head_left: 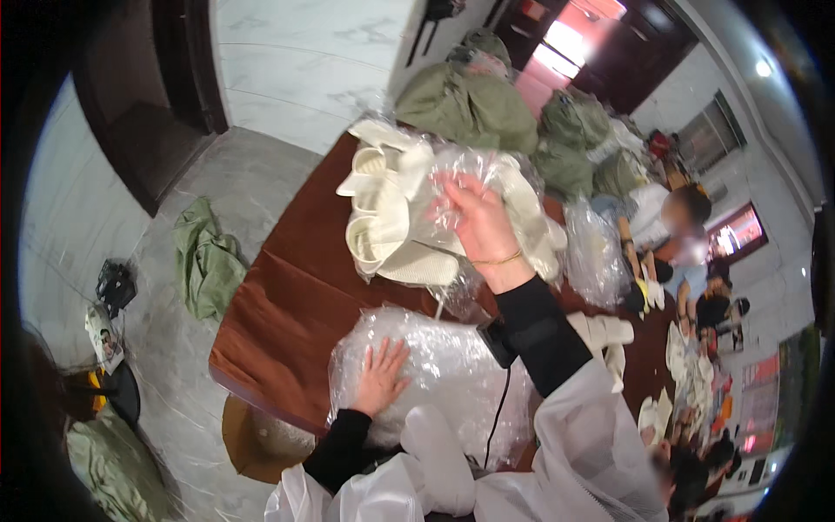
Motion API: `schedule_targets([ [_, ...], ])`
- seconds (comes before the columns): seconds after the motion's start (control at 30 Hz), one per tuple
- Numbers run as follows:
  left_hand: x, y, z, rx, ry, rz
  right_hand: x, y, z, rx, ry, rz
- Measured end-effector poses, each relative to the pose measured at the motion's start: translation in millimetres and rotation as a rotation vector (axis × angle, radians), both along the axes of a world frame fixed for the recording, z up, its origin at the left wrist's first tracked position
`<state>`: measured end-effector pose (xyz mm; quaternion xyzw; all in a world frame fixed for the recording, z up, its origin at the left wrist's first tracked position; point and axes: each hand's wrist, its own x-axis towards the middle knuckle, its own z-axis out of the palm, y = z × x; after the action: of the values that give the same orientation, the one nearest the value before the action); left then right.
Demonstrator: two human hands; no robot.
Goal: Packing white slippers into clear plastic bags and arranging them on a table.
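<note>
My left hand lies flat, fingers spread, on a pile of clear plastic bags at the table's near side. Farther off, my right hand is raised with its fingers curled on thin clear plastic, a plastic bag by its look. Below and around it lie several cream-white pieces, ribbed inside and shaped like slippers, some partly covered by clear plastic. My right forearm and the plastic hide part of them.
A brown cloth covers the table. Green sacks are heaped beyond it. Filled clear bags and people are along the right. A cardboard box stands below the left edge; a green sack lies on the floor.
</note>
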<state>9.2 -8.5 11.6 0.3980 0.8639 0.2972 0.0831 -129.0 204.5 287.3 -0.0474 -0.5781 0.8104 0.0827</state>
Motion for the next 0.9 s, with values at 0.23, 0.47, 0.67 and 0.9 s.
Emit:
schedule_targets([
  [0.23, -7, 6, -29, -0.012, -0.002, -0.006, 184, 30, 28, -0.205, -0.013, -0.274],
  [0.47, -5, 16, 1, 0.051, -0.073, -0.096, 412, 96, -137, 0.735, -0.564, -0.548],
  [0.67, -7, 7, -1, 0.038, -0.066, -0.085, 442, 96, -159, 0.866, -0.62, -0.586],
  [0.9, 10, 22, 50, -0.138, 0.249, -0.065, 464, 131, -185, -0.375, -0.29, -0.585],
])
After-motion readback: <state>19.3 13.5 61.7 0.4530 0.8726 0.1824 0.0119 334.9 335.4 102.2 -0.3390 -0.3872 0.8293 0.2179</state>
